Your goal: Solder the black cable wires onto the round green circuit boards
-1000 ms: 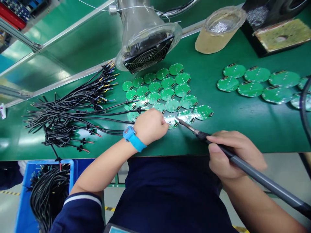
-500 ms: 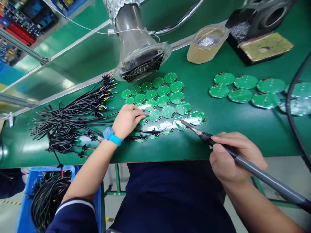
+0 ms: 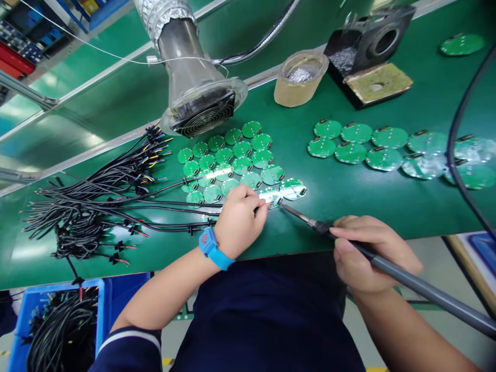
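My right hand (image 3: 368, 253) is closed round the grey handle of a soldering iron (image 3: 391, 271). Its tip touches a round green circuit board (image 3: 271, 196) at the near edge of a cluster of round boards (image 3: 236, 160). My left hand (image 3: 238, 219), with a blue wrist strap (image 3: 212, 247), is closed in a pinch at that same board, on what looks like a black cable end; the cable (image 3: 155, 209) runs off to the left from the hand.
A heap of black cables (image 3: 89, 206) lies left on the green bench (image 3: 349, 206), more fill a blue bin (image 3: 19, 320) below. A fume extractor (image 3: 197, 98) hangs above the cluster. A second row of boards (image 3: 387, 144), a tub (image 3: 300, 77) and an iron stand (image 3: 368, 57) sit right.
My left hand went left to the cables, then came back right with a cable end to the near board beside the iron's tip. My right hand stayed about where it was.
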The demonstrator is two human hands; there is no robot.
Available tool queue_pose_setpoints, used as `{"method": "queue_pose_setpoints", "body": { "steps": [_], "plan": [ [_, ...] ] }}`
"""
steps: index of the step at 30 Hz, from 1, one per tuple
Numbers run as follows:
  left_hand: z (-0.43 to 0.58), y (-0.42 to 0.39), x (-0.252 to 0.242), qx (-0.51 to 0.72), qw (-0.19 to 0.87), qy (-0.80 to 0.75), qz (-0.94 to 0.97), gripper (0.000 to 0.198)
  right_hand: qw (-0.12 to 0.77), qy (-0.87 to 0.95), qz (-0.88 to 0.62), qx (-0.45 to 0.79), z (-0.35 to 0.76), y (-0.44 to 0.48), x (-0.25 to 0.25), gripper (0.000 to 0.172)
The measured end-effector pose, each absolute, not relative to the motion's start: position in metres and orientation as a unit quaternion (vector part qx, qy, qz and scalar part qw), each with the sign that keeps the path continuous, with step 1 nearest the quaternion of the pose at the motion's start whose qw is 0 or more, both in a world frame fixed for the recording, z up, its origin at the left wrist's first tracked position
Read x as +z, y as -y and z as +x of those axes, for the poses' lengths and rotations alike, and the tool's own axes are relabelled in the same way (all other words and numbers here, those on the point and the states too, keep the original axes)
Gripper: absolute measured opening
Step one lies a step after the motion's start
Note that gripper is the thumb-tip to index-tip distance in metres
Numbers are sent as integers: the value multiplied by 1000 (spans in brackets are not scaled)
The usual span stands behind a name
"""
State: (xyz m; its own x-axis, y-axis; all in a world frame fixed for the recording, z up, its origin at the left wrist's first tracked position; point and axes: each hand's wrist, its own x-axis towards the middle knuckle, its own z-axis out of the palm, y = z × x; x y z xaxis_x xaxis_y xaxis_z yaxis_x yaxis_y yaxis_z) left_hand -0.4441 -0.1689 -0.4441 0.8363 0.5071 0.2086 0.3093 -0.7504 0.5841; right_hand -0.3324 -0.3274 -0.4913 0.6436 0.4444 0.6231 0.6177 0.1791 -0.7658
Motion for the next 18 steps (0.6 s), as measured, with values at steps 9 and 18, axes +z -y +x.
{"method": "queue_pose_setpoints", "body": {
  "steps": [9, 18],
  "plan": [
    [-447, 173, -453, 226, 262, -195, 917, 17, 643, 480, -595, -46, -335, 324, -484, 32],
    [-445, 176, -457, 261, 251, -198, 911, 17, 605, 521, -599, -66, -335, 324, -483, 34]
  ]
}}
